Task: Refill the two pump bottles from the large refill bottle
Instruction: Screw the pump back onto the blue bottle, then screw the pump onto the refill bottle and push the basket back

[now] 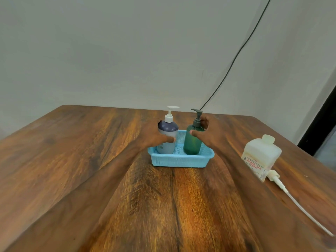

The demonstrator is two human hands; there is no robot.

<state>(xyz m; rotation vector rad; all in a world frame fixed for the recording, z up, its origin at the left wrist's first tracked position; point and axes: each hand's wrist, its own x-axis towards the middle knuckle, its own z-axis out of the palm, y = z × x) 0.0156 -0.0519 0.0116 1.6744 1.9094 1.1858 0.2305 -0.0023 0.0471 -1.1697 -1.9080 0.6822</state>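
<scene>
Two pump bottles stand upright in a light blue perforated basket near the table's far middle. The purple-and-white bottle with a white pump is on the left; my left hand wraps around its body, thumb across the front. The green bottle with a dark pump is on the right; my right hand grips its shoulder and neck. The large translucent refill bottle, with a red-printed label, stands at the right of the table, apart from both hands.
The wooden table runs to a plain wall behind. A loose white pump with a long tube lies beside the refill bottle toward the right edge. A black cable hangs down the wall behind the basket.
</scene>
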